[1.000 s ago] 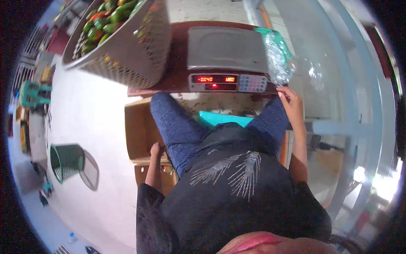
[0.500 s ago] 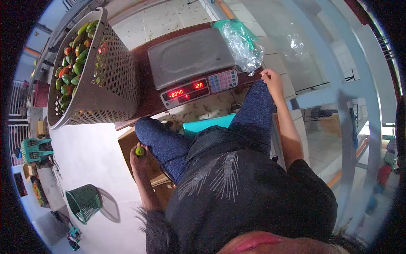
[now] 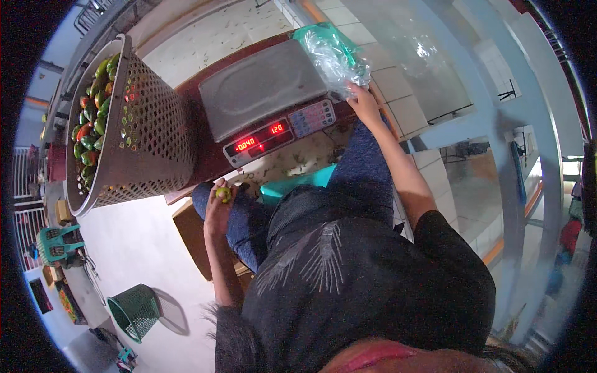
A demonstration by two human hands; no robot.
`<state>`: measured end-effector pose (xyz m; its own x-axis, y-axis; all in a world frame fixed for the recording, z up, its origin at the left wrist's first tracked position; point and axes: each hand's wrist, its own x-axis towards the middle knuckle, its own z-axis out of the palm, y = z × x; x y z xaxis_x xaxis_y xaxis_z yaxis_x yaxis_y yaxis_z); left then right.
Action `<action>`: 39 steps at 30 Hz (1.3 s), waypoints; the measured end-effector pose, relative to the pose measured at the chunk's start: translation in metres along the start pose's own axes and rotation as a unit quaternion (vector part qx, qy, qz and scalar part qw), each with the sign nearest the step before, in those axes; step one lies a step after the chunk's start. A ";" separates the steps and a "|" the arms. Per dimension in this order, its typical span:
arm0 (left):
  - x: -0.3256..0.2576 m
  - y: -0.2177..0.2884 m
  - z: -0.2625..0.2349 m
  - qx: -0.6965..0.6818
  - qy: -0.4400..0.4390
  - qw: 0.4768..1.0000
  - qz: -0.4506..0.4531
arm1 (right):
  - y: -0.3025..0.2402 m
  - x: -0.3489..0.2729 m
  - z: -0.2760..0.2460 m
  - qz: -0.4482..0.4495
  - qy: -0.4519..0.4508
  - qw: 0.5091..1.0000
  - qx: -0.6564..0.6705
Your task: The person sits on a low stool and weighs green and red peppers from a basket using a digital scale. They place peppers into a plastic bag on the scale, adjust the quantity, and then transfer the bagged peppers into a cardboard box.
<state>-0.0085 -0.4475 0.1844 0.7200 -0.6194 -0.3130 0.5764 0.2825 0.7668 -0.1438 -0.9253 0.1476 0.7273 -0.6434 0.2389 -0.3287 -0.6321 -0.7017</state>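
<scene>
My left hand (image 3: 217, 208) is closed around a small yellow-green fruit (image 3: 224, 194), raised over my left thigh. It is close to the big grey-brown basket (image 3: 152, 124), which leans and is filled with shiny green and red oblong produce (image 3: 92, 121). At the right end of the table, my right hand (image 3: 363, 102) pinches the lower edge of a clear plastic bag (image 3: 336, 65). That bag lies bunched together with a green plastic bag (image 3: 314, 36). Between my hands stands a digital scale (image 3: 261, 87) with a bare grey pan and a lit red display.
The scale and bags rest on a dark red-brown table (image 3: 208, 158). A cardboard box (image 3: 194, 239) stands by my left leg, and a turquoise object (image 3: 295, 185) sits between my knees. Further left are a green mesh basket (image 3: 134, 311) and green plastic stools (image 3: 59, 242).
My left hand has risen and moved forward with the fruit, toward the table. The right hand has reached left and forward onto the clear plastic bag. The view has shifted slightly.
</scene>
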 end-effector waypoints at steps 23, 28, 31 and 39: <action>0.031 0.034 0.167 -0.020 -0.141 0.990 0.021 | -0.100 -0.206 -0.356 0.022 0.276 0.746 -0.606; 0.021 0.041 0.173 -0.071 -0.142 0.987 0.032 | -0.065 -0.207 -0.364 0.170 0.200 0.810 -0.525; 0.021 0.040 0.168 -0.102 -0.165 0.981 0.016 | -0.067 -0.205 -0.361 0.019 0.222 0.846 -0.484; 0.006 0.047 0.181 -0.100 -0.105 0.989 0.000 | -0.122 -0.179 -0.311 0.136 0.295 0.945 -0.037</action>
<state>-0.0477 -0.5705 0.3202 0.6361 -0.7519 -0.1733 0.6565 0.4094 0.6336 -0.4215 -0.8673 0.3989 0.1533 -0.9017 0.4043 -0.5127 -0.4224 -0.7475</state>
